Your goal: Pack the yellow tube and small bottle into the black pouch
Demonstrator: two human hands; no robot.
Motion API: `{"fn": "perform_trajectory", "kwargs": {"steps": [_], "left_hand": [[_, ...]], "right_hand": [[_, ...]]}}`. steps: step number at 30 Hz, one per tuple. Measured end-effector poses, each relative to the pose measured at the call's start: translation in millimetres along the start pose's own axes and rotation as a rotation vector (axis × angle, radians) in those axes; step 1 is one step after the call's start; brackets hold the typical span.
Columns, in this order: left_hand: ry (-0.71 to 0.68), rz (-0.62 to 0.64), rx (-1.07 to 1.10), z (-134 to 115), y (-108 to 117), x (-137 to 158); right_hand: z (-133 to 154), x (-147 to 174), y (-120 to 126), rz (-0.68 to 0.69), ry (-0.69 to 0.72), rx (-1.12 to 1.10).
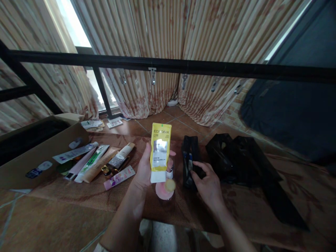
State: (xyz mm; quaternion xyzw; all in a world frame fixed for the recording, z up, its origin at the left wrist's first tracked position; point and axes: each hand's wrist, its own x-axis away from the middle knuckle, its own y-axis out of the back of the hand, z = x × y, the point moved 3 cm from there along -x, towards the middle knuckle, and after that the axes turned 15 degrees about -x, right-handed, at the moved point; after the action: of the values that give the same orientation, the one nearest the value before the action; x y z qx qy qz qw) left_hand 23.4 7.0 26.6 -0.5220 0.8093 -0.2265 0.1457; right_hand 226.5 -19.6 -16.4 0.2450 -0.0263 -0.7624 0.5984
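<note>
My left hand (143,171) grips an upright yellow squeeze tube (160,147) with a white cap at its lower end and silver and white label areas. Just below the tube stands a round pink bottle (164,190) with a gold-coloured top. To the right, the thumb and fingers of my right hand (208,182) pinch the edge of a narrow black bag (188,175) at its opening. Something blue and white shows inside this bag. My right fingertips are partly hidden by its dark folds.
Several tubes, among them a pink-and-white tube (119,177) and a green-and-white tube (91,162), lie left beside a cardboard box (15,171). More black bags (244,157) lie right on the brown cloth (105,199). A dark rail (168,65) crosses before the curtains.
</note>
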Motion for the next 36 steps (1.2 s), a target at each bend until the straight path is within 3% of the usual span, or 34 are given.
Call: {"fn": "perform_trajectory", "kwargs": {"steps": [36], "left_hand": [[-0.001, -0.001, -0.013, 0.6, 1.0, -0.5]], "right_hand": [[1.0, 0.1, 0.0, 0.008, -0.067, -0.002]]}}
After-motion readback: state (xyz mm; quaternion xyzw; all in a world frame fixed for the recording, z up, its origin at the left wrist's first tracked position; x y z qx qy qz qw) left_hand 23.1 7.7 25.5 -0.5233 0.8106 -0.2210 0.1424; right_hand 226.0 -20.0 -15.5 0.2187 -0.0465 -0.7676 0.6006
